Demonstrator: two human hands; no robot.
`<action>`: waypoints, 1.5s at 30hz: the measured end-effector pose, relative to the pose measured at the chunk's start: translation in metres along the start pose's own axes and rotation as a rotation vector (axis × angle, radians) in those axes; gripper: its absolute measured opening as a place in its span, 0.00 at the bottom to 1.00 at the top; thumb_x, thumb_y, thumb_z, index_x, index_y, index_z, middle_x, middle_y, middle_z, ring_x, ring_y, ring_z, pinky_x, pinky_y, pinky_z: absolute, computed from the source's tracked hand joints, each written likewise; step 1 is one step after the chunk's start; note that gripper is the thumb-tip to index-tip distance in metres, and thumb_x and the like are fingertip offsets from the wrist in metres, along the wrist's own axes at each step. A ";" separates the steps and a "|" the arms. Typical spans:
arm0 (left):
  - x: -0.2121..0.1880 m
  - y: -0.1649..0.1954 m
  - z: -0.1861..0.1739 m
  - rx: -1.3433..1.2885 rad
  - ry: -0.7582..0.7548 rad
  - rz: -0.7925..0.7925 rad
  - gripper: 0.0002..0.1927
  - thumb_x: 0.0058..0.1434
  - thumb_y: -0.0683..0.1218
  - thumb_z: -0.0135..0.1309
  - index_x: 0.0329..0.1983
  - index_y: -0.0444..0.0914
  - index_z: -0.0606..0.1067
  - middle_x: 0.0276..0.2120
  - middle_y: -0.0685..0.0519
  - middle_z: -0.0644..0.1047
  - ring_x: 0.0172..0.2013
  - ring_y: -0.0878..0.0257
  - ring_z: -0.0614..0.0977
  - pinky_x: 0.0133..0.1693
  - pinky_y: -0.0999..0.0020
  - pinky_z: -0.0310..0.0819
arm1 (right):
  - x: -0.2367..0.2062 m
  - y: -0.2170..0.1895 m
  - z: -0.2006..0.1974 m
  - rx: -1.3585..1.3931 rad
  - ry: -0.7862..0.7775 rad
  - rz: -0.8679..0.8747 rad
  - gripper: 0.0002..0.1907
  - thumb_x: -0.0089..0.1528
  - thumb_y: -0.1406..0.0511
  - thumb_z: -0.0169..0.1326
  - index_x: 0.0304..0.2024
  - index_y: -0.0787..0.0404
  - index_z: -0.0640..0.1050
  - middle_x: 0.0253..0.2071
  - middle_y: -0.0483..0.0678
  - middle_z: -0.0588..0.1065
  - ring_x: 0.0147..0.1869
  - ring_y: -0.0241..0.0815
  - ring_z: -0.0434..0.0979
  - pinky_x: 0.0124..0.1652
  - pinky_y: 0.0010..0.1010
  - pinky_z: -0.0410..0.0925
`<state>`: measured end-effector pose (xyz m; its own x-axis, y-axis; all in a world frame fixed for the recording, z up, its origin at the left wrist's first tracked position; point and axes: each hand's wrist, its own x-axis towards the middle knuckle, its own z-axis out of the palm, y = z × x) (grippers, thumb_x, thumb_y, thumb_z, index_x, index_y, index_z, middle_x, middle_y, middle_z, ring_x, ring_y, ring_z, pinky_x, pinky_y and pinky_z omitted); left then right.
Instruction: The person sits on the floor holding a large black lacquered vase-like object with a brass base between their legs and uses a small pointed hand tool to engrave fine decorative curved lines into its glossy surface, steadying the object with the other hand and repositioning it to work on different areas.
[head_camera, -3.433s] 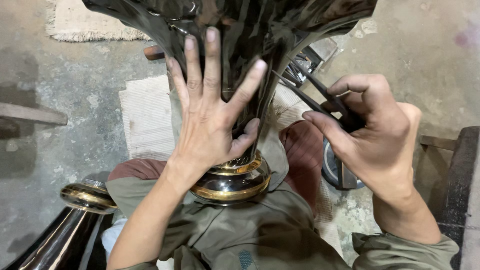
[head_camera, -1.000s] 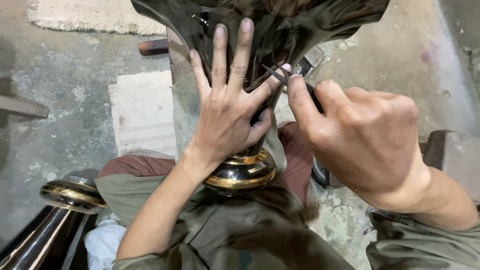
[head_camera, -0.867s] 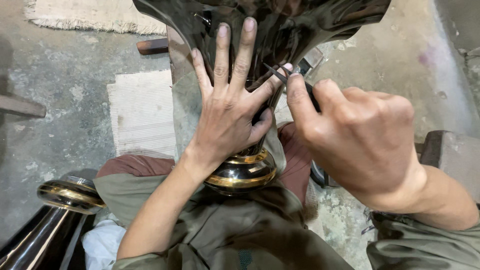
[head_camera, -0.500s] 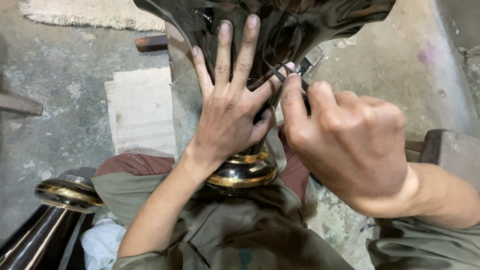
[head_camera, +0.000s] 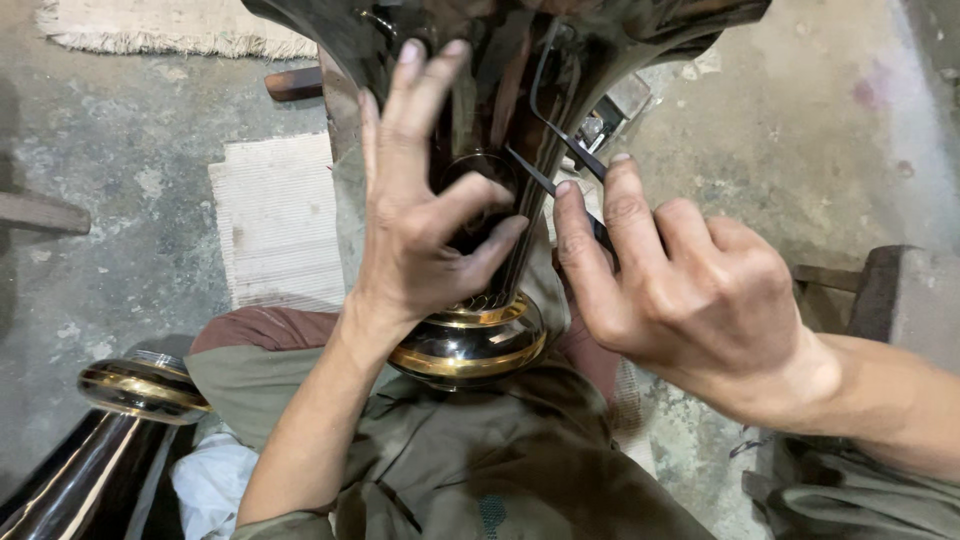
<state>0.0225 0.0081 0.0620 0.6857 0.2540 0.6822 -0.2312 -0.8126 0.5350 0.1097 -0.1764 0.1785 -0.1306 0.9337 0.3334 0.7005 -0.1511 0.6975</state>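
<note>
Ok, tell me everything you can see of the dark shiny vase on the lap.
The vase is glossy, near-black metal by the look of it, flaring wide at the top of the picture and narrowing to a round collar with gold bands that rests on the lap. It lies tilted away from the person. The left hand is spread flat on its neck; the right hand holds a thin metal tool against it.

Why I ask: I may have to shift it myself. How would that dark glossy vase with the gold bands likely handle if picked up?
Probably slippery: the vase has a mirror-polished surface. Likely top-heavy, since it flares wide above a narrow banded neck. The left hand lies spread flat against it while the right hand works a thin tool, which suggests it needs steadying.
</note>
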 end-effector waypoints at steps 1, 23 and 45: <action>-0.001 0.000 0.000 0.001 0.013 -0.016 0.18 0.52 0.47 0.78 0.40 0.44 0.79 0.75 0.39 0.54 0.78 0.35 0.51 0.74 0.28 0.41 | -0.002 0.002 0.003 0.013 0.005 -0.015 0.12 0.62 0.69 0.55 0.46 0.57 0.86 0.42 0.57 0.82 0.23 0.31 0.68 0.19 0.19 0.61; 0.016 0.012 0.006 0.255 -0.180 -0.128 0.43 0.45 0.55 0.78 0.67 0.59 0.75 0.72 0.31 0.37 0.74 0.28 0.36 0.77 0.27 0.35 | -0.023 0.059 0.041 0.085 0.006 -0.249 0.09 0.59 0.66 0.57 0.24 0.56 0.80 0.51 0.52 0.83 0.29 0.30 0.74 0.21 0.17 0.57; 0.018 0.014 0.008 0.270 -0.182 -0.144 0.39 0.48 0.56 0.78 0.65 0.56 0.78 0.71 0.28 0.35 0.73 0.26 0.33 0.77 0.30 0.33 | -0.006 0.075 0.042 -0.131 -0.073 -0.458 0.16 0.55 0.60 0.54 0.15 0.61 0.78 0.50 0.53 0.83 0.28 0.32 0.70 0.24 0.20 0.59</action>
<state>0.0372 -0.0028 0.0780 0.8155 0.2979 0.4962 0.0509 -0.8909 0.4513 0.1926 -0.1793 0.2021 -0.3526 0.9332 -0.0687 0.4877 0.2459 0.8377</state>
